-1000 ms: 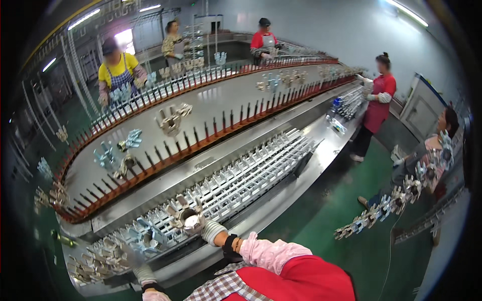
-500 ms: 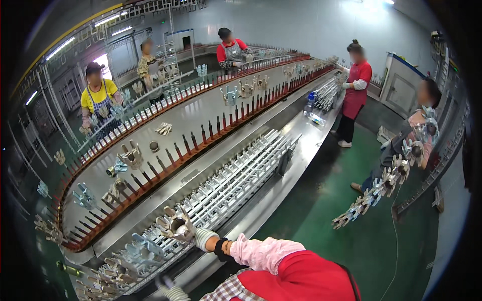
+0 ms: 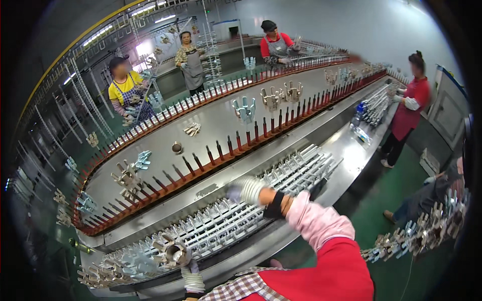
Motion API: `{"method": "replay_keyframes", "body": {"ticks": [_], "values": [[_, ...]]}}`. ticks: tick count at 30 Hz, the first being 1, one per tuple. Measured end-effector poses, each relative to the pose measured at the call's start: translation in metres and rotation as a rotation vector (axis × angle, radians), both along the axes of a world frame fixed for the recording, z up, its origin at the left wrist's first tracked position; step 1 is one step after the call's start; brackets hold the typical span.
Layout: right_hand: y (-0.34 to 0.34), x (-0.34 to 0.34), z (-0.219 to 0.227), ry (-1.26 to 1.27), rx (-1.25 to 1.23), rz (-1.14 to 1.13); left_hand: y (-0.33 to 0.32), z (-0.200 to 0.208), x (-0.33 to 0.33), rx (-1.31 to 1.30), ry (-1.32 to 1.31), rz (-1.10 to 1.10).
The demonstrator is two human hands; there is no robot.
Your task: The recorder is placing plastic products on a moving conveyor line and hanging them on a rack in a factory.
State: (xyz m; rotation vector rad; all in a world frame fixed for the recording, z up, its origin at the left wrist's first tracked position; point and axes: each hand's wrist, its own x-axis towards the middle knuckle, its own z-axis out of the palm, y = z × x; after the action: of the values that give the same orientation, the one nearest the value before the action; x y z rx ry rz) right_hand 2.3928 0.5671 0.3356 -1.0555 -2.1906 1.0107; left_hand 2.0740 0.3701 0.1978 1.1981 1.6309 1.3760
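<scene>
My left hand (image 3: 193,279), in a striped work glove, grips a pronged metal holder (image 3: 176,255) with a round ring opening by its base. The holder is above the near left end of a row of silver racks (image 3: 236,216). My right hand (image 3: 247,190), gloved the same way, reaches over the racks near the steel ledge (image 3: 206,190); its fingers are smeared by motion. More pronged holders (image 3: 108,273) lie piled at the near left, partly overlapping each other.
A looped track with upright dark-tipped red pins (image 3: 220,150) runs round a steel table (image 3: 165,120). On that table stand pronged holders (image 3: 244,109) and a small ring (image 3: 176,147). Co-workers (image 3: 409,103) work around it. Strung holders (image 3: 422,231) hang at the right.
My right hand has moved away from the pronged holder, up and to the right over the racks. My left hand has risen into view and now grips the holder. The view has shifted.
</scene>
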Motion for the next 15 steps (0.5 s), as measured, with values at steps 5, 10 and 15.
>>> {"method": "replay_keyframes", "body": {"ticks": [5, 10, 15], "values": [[0.157, 0.156, -0.029, -0.002, 0.043, -0.745, 0.019, 0.010, 0.024, -0.198, 0.745, 0.254], [0.262, 0.198, -0.086, 0.084, -0.188, -0.900, 0.024, -0.013, 0.033, -0.373, 0.757, 0.301], [0.277, 0.159, -0.071, 0.580, -0.422, -0.742, 0.009, -0.057, 0.020, -0.180, 0.595, 0.277]]}}
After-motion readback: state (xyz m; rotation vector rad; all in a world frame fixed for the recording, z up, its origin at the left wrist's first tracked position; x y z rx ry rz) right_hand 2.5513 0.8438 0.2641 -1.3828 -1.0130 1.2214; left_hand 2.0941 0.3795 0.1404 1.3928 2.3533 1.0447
